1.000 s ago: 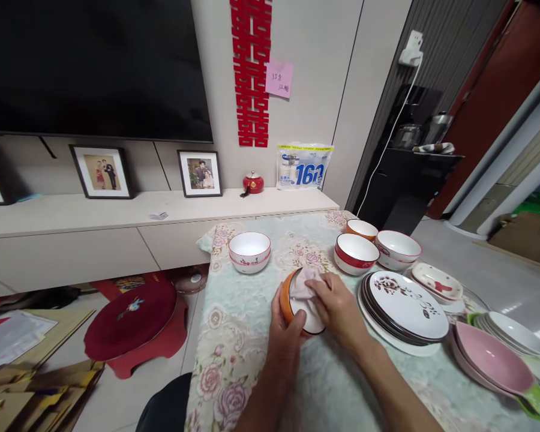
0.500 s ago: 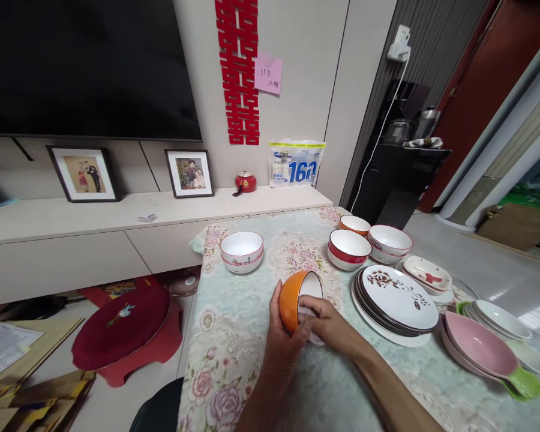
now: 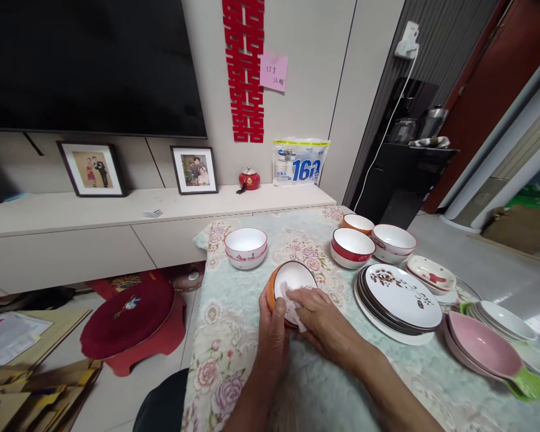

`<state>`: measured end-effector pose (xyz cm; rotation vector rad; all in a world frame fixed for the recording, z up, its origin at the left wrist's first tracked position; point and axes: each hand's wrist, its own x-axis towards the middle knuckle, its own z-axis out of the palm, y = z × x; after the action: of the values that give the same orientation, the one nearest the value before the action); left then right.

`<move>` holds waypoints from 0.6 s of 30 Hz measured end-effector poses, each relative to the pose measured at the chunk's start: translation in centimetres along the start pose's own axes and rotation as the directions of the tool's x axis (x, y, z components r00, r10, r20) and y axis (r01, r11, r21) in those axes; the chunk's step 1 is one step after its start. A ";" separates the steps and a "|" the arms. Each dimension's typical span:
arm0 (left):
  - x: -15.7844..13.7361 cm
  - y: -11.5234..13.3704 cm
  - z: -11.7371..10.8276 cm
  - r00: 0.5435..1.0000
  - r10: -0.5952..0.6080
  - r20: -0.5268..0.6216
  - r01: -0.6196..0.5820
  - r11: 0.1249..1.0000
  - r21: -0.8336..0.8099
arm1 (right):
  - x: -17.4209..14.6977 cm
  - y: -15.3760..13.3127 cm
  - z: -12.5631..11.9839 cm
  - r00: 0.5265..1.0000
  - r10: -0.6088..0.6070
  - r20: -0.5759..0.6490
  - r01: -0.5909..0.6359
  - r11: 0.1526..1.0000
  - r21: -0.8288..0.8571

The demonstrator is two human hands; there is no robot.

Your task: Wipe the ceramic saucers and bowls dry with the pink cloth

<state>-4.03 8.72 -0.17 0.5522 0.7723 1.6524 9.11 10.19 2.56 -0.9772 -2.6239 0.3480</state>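
Note:
An orange bowl (image 3: 275, 282) with a white inside and dark rim is tilted toward me above the cloth-covered table. My left hand (image 3: 272, 324) grips it by its left side, thumb over the rim. My right hand (image 3: 317, 312) holds a thin white tissue (image 3: 292, 303) inside the bowl, fingers pressing it against the inner wall. Beyond the bowl, to the left, stands a stack of white bowls (image 3: 246, 249) with red rims. To the right are a red-banded bowl (image 3: 353, 247) and a stack of plates (image 3: 400, 300).
Farther right are an orange bowl (image 3: 358, 224), white bowls (image 3: 393, 240), a rectangular dish (image 3: 432, 273), pink leaf-shaped bowls (image 3: 483, 342) and pale bowls (image 3: 508, 321). A red stool (image 3: 132, 324) stands left of the table (image 3: 220, 354). A low cabinet (image 3: 94, 216) runs behind.
The orange bowl has turned from lying sideways to facing up toward me, showing its inside. My right hand has moved over the opening with the tissue. The view has shifted slightly.

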 end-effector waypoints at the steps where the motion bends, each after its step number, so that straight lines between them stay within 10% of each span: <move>1: 0.0 0.0 0.0 1.000 -0.018 0.008 0.018 1.000 -0.012 | 0.0 0.2 0.4 1.000 -0.019 -0.012 0.019 1.000 0.007; 11: -0.4 -0.3 0.0 0.999 -0.031 -0.006 0.032 0.999 0.016 | 0.9 -1.6 2.1 0.908 0.287 -0.305 -0.106 0.861 0.497; 18: -0.1 -0.3 -0.5 0.997 -0.068 -0.042 0.065 0.996 -0.062 | 0.6 -0.4 0.8 0.995 0.031 -0.095 0.008 0.924 0.382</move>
<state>-4.14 8.56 -0.76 0.4441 0.7617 1.6258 8.12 10.21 2.10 -0.8503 -2.3356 0.7607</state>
